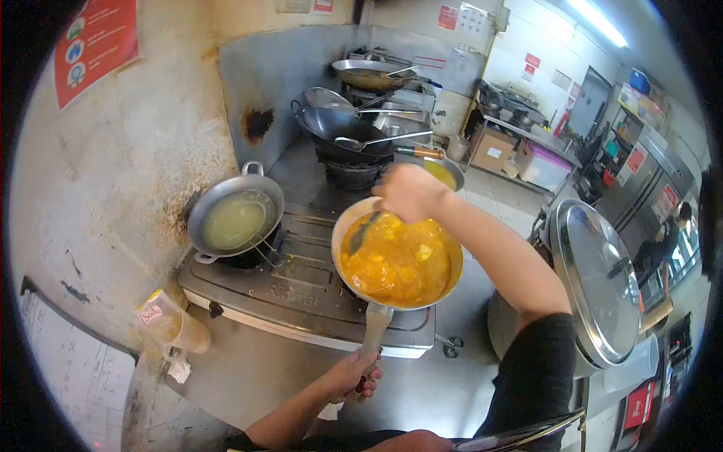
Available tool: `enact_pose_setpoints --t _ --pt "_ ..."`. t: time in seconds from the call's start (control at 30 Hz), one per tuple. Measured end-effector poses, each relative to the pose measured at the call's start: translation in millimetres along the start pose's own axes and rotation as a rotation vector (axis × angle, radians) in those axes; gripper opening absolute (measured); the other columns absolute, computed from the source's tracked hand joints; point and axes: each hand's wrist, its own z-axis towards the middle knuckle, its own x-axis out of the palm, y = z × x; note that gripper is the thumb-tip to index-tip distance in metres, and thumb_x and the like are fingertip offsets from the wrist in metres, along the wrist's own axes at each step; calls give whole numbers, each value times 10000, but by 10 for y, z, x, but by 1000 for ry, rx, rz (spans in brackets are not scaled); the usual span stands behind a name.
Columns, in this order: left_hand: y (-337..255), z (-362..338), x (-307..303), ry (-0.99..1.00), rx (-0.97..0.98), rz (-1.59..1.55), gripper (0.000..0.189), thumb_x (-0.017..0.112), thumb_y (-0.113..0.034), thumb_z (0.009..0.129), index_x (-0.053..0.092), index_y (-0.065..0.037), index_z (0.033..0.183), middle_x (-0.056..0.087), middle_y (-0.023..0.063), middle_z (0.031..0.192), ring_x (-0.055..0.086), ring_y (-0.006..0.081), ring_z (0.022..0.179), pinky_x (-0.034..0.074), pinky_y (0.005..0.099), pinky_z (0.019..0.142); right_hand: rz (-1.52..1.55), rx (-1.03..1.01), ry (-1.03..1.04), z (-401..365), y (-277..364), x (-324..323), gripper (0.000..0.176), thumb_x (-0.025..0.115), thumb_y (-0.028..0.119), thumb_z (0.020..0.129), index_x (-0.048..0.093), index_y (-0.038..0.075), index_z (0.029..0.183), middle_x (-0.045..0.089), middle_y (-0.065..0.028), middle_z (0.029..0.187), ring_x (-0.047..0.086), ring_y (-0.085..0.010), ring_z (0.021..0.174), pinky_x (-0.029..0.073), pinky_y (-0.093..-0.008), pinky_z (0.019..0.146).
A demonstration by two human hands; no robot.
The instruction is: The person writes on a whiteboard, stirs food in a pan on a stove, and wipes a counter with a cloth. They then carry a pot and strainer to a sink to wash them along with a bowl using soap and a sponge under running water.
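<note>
My left hand (pixel 354 377) is wrapped round the pale handle of a frying pan (pixel 338 270) near the front edge of the counter. Orange-yellow curry-like sauce (pixel 399 264) with yellow lumps fills the pan, which is over the right side of the gas stove (pixel 294 292). Above the pan's far rim, my right hand (pixel 410 193) is closed round a dark cooking spoon (pixel 361 235). Its head dips into the sauce at the left side; the fingers hide most of its handle.
A two-handled pan (pixel 198 226) of pale liquid with a wire strainer stands on the left burner. Behind are a black wok (pixel 320 139) and a ladle. To the right is a large lidded pot (pixel 595 279); scissors (pixel 450 346) and a plastic jug (pixel 181 329) lie nearer.
</note>
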Motion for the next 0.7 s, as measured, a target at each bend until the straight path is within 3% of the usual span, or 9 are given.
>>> enact_pose_setpoints --t 0.1,0.2,0.43,0.5,0.7 --pt "-53 -59 68 -23 -42 -46 252 416 -336 899 341 -115 993 404 -1 685 379 92 512 357 229 448 24 13 -28 339 -92 330 82 574 182 634 633 129 656 615 -46 713 619 -243 711 487 -347 571" --pt "-58 -68 60 -23 -37 -28 258 414 -336 902 343 -109 1001 399 2 684 367 93 515 358 232 456 -156 -16 93 439 -340 605 94 555 152 665 648 139 669 639 -39 723 626 -223 718 491 -343 585" --pt "44 -49 61 -70 39 -63 267 424 -342 895 392 -115 1030 394 7 671 344 97 474 332 238 424 -2 568 477 -703 -672 959 172 527 166 734 643 237 839 640 -9 793 622 -207 799 491 -356 623" --pt "38 -73 58 -52 69 -166 294 441 -328 889 369 -72 1016 401 12 680 349 85 493 328 228 420 4 604 671 -967 -520 814 186 519 170 748 633 242 874 638 -9 831 614 -217 834 491 -365 646" --pt "130 -28 62 -110 157 -203 358 456 -340 878 400 -32 1050 418 42 715 367 73 485 320 208 397 210 718 758 -1525 85 586 176 505 151 762 639 184 871 626 -34 927 603 -238 882 496 -395 673"
